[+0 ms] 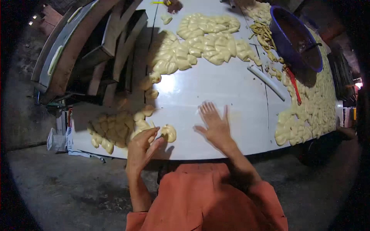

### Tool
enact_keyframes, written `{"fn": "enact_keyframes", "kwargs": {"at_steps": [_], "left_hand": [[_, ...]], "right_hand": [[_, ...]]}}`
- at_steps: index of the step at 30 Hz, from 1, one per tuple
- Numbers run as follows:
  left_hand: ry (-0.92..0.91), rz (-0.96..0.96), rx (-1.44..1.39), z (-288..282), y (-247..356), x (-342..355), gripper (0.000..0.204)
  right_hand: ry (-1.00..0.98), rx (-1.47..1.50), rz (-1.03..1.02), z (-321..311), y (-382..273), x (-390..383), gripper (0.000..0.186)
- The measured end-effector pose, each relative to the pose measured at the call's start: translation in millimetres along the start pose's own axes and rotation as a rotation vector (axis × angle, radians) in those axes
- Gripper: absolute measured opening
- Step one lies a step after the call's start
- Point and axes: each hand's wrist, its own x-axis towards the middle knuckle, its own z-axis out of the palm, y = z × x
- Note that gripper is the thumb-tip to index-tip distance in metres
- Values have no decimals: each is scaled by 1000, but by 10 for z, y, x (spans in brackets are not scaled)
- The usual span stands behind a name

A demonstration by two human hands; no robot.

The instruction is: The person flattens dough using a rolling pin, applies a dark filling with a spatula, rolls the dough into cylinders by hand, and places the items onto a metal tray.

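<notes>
My right hand (213, 122) is spread on the white tabletop (192, 86), fingers apart and holding nothing visible. My left hand (143, 146) is partly curled just left of a small pale dough lump (169, 133), thumb and forefinger slightly apart, with no held object visible. Behind that hand, more dough pieces (111, 129) lie in a shadowed cluster at the near left. Long, lumpy heaps of the same pale dough (210, 46) cross the back of the table, and many more pieces (300, 119) cover its right side.
Stacked dark metal trays (96, 52) stand at the left. At the right are a purple tub (289, 42) of brown liquid, a pale rod (266, 82), a red tool (293, 84) and thin twisted scraps (262, 36). Part of a person's hand (168, 3) shows at the far edge.
</notes>
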Motion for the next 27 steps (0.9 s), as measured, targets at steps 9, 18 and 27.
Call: {"fn": "enact_keyframes", "kwargs": {"at_steps": [9,18,27], "left_hand": [[-58,76,56,52,-203,1018,42],[90,377,138,442,-215,2130,32],[201,421,195,515,-81,2364,28]], "right_hand": [[240,472,297,-433,253,1320,42],[456,204,-7,53,73,2084,25],[444,1024,491,-196,232,1615,16]]}}
